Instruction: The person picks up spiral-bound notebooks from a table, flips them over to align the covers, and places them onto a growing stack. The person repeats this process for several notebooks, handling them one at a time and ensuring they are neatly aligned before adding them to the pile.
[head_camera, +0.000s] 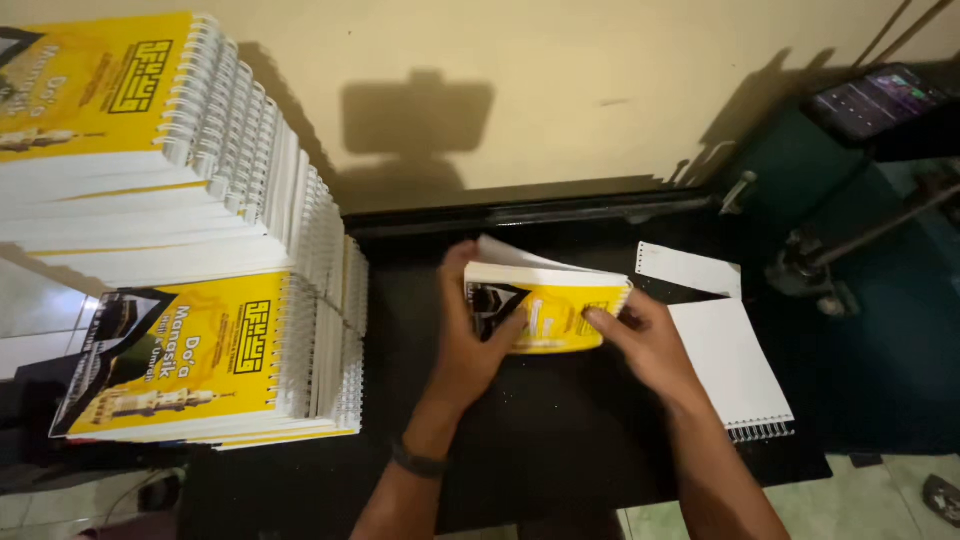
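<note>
Black work table (560, 440) is taking up the middle of the view, running against a cream wall (600, 80) that is carrying the shadow of the head camera.

Tall stack of spiral-bound booklets (150, 180) is sitting at the far left, yellow covers up, white wire spines facing right; a lower stack (200, 360) is sitting just in front of it, touching it, same yellow and black cover.

Green machine body (860, 300) is standing at the right edge with a metal lever arm (870, 235); a phone with a lit screen (880, 100) is resting on top of it, upper right.

White sheet block with wire binding (735, 365) is lying flat on the table right of the hands, wire comb at its near edge. A smaller punched white sheet (690, 268) is lying just behind it, holes along its left edge.

Yellow booklet (545, 305) is sitting mid-table, between both hands, front edge raised, white pages fanning up at the back.

Left hand (470, 340) is gripping the booklet's left side, thumb on the cover, fingers wrapping behind. A dark wristband (418, 462) is sitting on that wrist.

Right hand (645, 340) is clasping the booklet's right edge, thumb pressing on the yellow cover, fingers curling underneath.
</note>
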